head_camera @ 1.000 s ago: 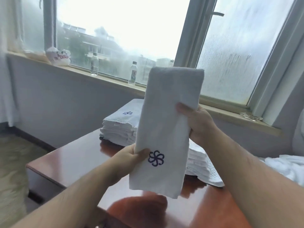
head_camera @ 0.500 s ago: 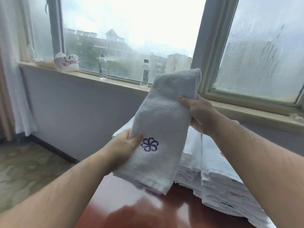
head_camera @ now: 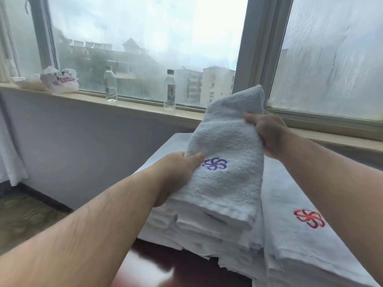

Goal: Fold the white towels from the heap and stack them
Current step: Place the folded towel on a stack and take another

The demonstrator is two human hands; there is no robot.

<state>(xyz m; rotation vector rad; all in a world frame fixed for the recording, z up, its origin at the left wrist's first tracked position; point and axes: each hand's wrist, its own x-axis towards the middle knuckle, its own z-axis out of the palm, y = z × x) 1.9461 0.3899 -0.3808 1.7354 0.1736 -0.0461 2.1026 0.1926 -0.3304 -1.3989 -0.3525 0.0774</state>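
1. The folded white towel [head_camera: 226, 146], marked with a purple emblem [head_camera: 215, 163], hangs tilted over the left stack [head_camera: 172, 230] on the dark wooden table [head_camera: 186, 270]. Its hemmed near end appears to touch the stack's near edge, and its far end rises toward the windowsill [head_camera: 134, 104].
2. The left hand [head_camera: 178, 170] pinches the towel's left edge beside the emblem, thumb on top. The right hand [head_camera: 267, 133] grips the right edge higher up.
3. The towel's long axis runs away from the person, in line with the stack directly beneath. The right hand carries the raised end, so lowering it flat likely falls to that hand.
4. A 2nd stack [head_camera: 300, 245] with a red emblem [head_camera: 309, 218] lies just beside, to the right.
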